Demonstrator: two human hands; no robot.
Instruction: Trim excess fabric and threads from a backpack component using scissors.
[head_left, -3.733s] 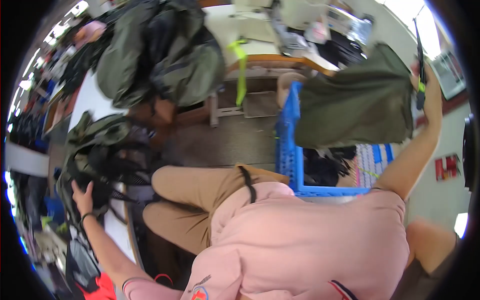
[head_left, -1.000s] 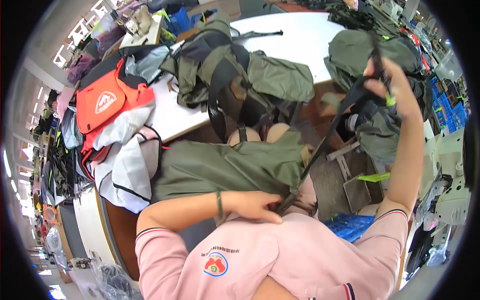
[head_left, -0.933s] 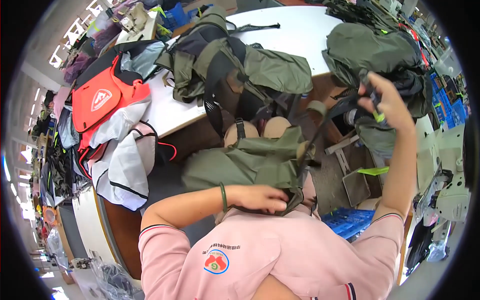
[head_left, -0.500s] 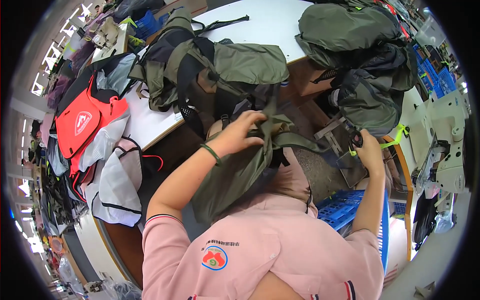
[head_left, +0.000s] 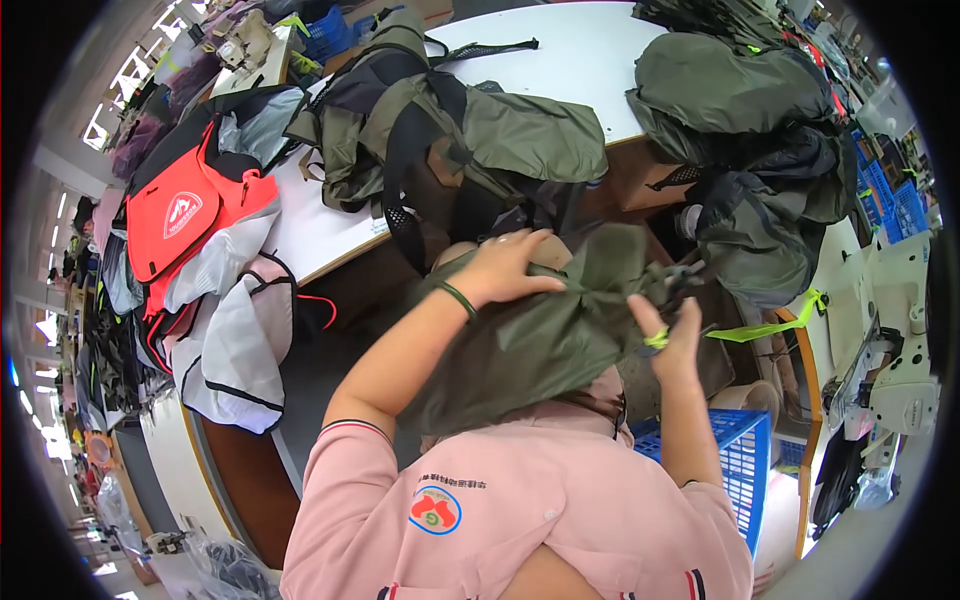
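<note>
Across my lap lies an olive-green fabric piece [head_left: 515, 350], bunched near its upper edge. My left hand [head_left: 512, 270] is closed on that bunched part, thumb pressed against the cloth; the fingertips are partly hidden by it. At the right edge of the fabric, my right hand [head_left: 672, 340] holds dark-handled scissors [head_left: 682, 282], blurred by motion. Their blades cannot be made out clearly. Something yellow-green [head_left: 656, 340] wraps a finger of that hand.
Olive bags [head_left: 530, 130] lie on the white table [head_left: 570, 45] ahead, more olive bags [head_left: 730, 85] at its right. A red-and-grey bag [head_left: 175, 215] hangs at left. By my right arm is a blue crate [head_left: 745, 440]; a sewing machine [head_left: 900, 340] stands far right.
My right hand has come left with the scissors, from out by the right-hand bags to the fabric. The fabric has shifted right and spread over my lap, my left hand still on it.
</note>
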